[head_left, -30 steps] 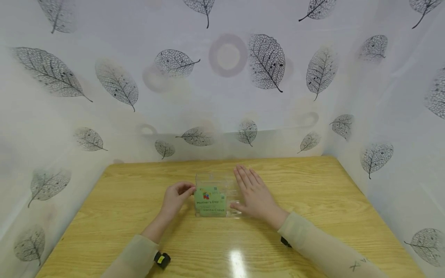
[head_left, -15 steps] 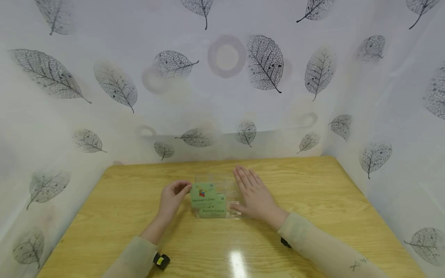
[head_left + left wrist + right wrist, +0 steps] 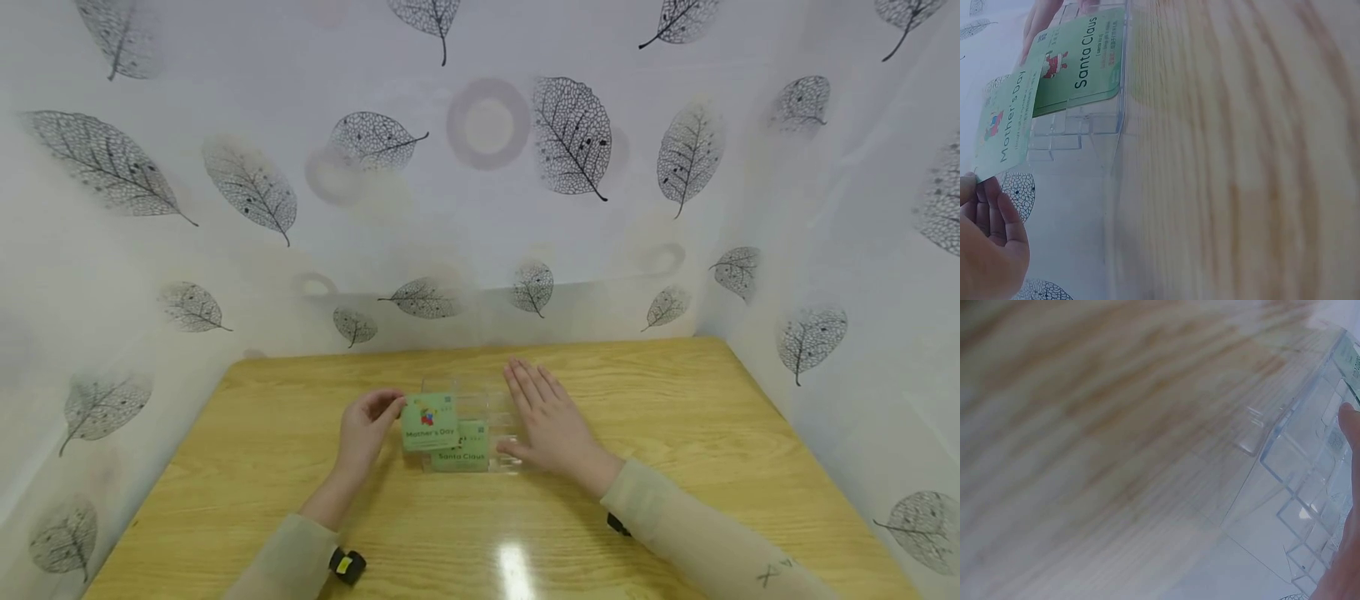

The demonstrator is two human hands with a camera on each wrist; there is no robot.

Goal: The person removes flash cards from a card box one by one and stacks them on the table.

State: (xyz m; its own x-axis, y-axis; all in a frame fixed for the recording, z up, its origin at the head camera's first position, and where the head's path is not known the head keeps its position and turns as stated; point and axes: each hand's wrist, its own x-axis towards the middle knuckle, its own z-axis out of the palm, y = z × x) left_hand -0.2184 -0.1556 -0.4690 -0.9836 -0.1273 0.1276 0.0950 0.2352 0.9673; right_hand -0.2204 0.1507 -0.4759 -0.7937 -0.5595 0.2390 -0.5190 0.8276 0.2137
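A green card reading "Mother's Day" point(image 3: 429, 418) is pinched at its left edge between the thumb and fingers of my left hand point(image 3: 365, 435). It overlaps a second green card, "Santa Claus" point(image 3: 463, 450), which stands in a clear plastic holder point(image 3: 1079, 125) with stepped compartments. In the left wrist view the "Mother's Day" card point(image 3: 1007, 119) is tilted and sticks out past the holder's side. My right hand point(image 3: 551, 421) lies with straight fingers along the holder's right side, its thumb near the front. The right wrist view shows the holder's stepped clear side point(image 3: 1304, 487) beside that hand.
The wood-grain table point(image 3: 637, 400) runs back to a pale curtain point(image 3: 480, 217) printed with leaves, which also closes both sides. Black wrist devices point(image 3: 347, 565) sit under both sleeves. A light reflection shows on the table's front middle.
My left hand has drawn the "Mother's Day" card to the left and slightly up, uncovering more of the "Santa Claus" card. The right hand stays in place on the holder.
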